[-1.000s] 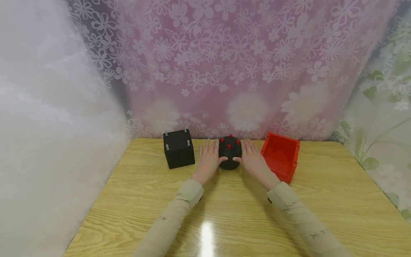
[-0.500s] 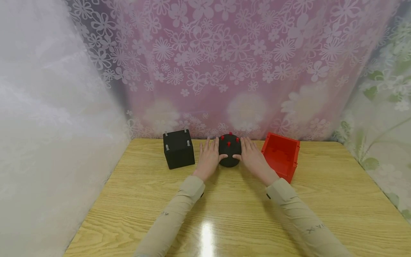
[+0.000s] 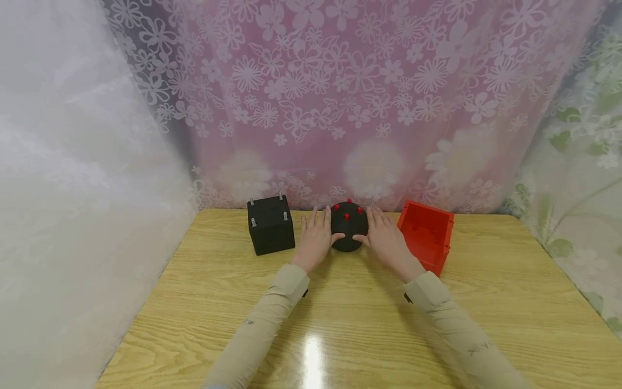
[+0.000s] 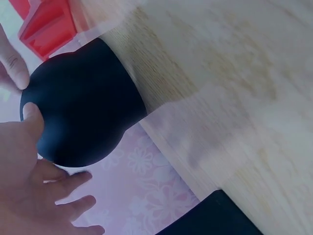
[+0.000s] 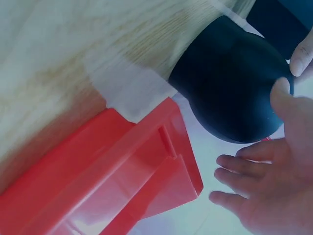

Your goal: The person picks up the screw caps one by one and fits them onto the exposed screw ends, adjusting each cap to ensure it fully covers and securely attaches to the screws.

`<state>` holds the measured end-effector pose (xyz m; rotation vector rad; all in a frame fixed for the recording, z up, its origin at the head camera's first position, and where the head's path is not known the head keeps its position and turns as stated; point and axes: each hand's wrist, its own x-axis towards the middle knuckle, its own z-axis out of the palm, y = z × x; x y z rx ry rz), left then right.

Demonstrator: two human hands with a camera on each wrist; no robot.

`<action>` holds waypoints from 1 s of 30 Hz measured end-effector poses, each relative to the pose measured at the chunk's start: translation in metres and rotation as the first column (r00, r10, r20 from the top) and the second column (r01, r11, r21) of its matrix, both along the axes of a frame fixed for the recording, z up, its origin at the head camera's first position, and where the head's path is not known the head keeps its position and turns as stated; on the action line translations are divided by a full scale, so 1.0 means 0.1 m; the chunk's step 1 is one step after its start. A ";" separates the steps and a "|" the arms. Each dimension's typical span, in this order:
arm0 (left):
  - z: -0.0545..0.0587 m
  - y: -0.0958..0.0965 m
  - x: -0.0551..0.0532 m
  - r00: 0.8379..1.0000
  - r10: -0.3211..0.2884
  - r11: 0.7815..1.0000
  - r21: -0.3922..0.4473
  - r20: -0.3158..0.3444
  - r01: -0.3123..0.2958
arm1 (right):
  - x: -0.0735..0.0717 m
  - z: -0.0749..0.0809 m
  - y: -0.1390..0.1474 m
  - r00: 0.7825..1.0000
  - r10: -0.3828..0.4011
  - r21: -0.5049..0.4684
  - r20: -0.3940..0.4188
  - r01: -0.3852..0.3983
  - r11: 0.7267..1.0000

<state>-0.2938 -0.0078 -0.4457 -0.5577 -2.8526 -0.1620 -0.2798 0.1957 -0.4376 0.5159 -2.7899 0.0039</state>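
A black rounded object (image 3: 349, 229), a bulging upper part on a narrower base in the wrist views, stands on the table with several red pegs on its top. At its left side is my left hand (image 3: 315, 237), fingers straight and spread, the thumb touching or very near the near surface. My right hand (image 3: 386, 237) mirrors it on the right, fingers extended. In the right wrist view the right thumb (image 5: 281, 95) lies against the object while the other fingers stand off it. The left wrist view shows the left thumb (image 4: 32, 117) likewise at the dark surface.
To the left stands a black cube-like box (image 3: 272, 229) with several pale pegs on top. An open red box (image 3: 427, 235) lies just right of my right hand. The wooden table (image 3: 340, 324) meets a pink floral curtain (image 3: 316, 108) at its back edge.
The black rounded object has shifted slightly toward the back edge with both hands. My right hand has since moved a little to the right, uncovering more of the object's side.
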 end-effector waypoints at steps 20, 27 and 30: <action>0.21 -0.53 0.41 0.950 -0.026 0.980 0.181 -0.313 0.086 | 0.41 0.33 -0.31 0.861 0.204 -0.245 -0.466 -0.347 0.906; 0.31 -1.01 0.39 0.903 0.018 0.963 0.250 -0.429 0.100 | 0.39 0.41 -0.67 0.866 0.286 -0.242 -0.411 -0.406 0.881; 0.34 -1.21 0.36 0.901 0.050 0.950 0.298 -0.431 0.090 | 0.34 0.42 -0.83 0.874 0.308 -0.222 -0.375 -0.407 0.886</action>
